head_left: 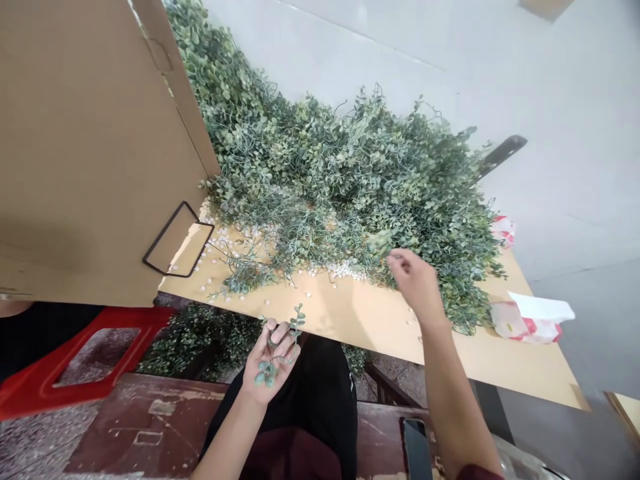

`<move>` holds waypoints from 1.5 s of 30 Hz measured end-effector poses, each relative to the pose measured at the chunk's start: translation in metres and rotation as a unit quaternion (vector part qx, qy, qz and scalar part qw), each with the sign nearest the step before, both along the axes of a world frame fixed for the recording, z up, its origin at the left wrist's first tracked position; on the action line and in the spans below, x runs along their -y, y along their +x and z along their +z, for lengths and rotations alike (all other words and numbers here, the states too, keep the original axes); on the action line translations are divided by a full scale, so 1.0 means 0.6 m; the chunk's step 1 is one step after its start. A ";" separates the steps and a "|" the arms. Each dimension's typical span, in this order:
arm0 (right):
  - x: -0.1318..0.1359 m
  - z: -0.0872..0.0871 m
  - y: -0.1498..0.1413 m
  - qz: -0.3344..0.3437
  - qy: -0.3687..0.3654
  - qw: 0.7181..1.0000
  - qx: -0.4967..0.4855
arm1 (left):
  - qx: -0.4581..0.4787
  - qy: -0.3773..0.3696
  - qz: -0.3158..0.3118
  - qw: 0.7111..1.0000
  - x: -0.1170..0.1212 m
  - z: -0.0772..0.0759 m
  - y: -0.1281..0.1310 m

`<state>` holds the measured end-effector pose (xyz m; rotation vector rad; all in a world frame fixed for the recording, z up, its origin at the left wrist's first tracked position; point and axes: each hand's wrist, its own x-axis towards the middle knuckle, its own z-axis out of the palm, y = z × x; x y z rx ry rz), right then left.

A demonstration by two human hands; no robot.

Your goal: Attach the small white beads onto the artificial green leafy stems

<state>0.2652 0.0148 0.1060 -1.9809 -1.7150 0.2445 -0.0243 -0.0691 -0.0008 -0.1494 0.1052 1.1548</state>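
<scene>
My left hand is palm up over my lap, below the table's near edge, with curled fingers around a small green leafy sprig. Some of its round leaves stick up past the fingertips. At the front of the large heap of artificial greenery, my right hand is pinched closed. A pale green, blurred sprig shows at its fingertips. Small white beads lie scattered along the front of the heap on the tan table.
A large cardboard box stands at the left, with a black rectangular frame at its corner. Red-and-white packaging lies on the right. A phone rests on the bench; a red stool is lower left.
</scene>
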 end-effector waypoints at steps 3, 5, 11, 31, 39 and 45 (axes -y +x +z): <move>0.013 0.014 0.016 -0.079 0.057 0.995 -0.003 | -0.029 -0.023 0.002 0.999 -0.007 0.002 0.001; 0.041 0.009 -0.012 -0.040 0.044 0.998 -0.031 | -0.059 -0.028 -0.002 0.998 -0.010 0.004 0.006; 0.148 -0.060 -0.168 0.324 -0.049 0.944 -0.034 | -0.201 -0.016 -0.035 0.979 0.000 0.005 0.029; 0.195 -0.138 -0.168 0.190 -0.012 0.959 -0.212 | -0.331 0.058 -0.096 0.937 0.019 0.013 0.036; 0.219 -0.159 -0.176 0.169 0.066 0.960 -0.212 | -0.319 0.068 -0.121 0.938 0.021 0.014 0.034; 0.230 -0.172 -0.175 0.198 0.169 0.948 -0.184 | -0.230 0.025 -0.169 0.958 0.014 0.006 0.036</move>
